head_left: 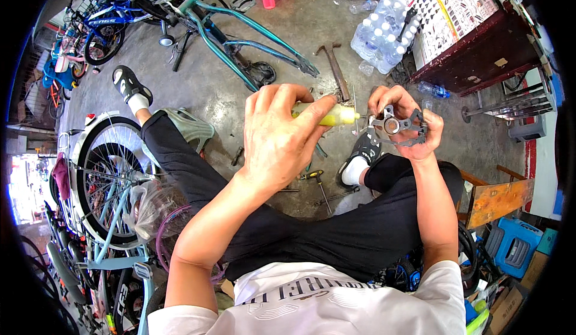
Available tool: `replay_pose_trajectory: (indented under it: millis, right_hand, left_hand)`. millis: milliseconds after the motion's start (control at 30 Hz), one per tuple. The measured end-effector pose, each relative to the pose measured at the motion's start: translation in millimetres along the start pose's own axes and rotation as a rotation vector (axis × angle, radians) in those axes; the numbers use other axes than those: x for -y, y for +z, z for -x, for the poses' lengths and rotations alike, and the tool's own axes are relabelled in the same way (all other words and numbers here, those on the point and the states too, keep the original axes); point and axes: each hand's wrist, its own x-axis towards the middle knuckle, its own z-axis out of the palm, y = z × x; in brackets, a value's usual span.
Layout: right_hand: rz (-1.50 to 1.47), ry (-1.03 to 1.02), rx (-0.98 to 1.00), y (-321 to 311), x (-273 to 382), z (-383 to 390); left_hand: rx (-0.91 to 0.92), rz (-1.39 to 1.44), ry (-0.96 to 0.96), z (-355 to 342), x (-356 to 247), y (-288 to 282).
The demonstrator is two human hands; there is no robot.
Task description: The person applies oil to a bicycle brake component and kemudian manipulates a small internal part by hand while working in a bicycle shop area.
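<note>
My left hand is closed round a small yellow squeeze bottle. The bottle lies sideways, its narrow nozzle pointing right toward what looks like a bicycle pedal. That pedal has a silver metal body, a round opening at its middle and a dark toothed cage. The fingers of my right hand grip the pedal from behind and along its right side. Both hands are raised above the floor, in front of my knees. Whether the nozzle tip touches the metal, I cannot tell.
A hammer, a yellow-and-black-handled screwdriver and other small tools lie on the concrete. Beyond is a teal bicycle frame. Bottled water stands far right, near a dark red cabinet. A bicycle wheel is at my left.
</note>
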Motion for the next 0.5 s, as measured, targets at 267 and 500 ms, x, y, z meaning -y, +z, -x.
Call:
replay_pose_trajectory:
  millis: [267,500]
  right_hand:
    - [0.027,-0.036,0.032,-2.5,-1.4,1.7]
    - [0.087,-0.005,0.042,-1.2,-0.7,3.2]
  left_hand:
    - [-0.002,-0.136,0.096,-4.3,2.9,-0.5]
    - [0.0,-0.171,0.134,-8.2,-3.1,2.6]
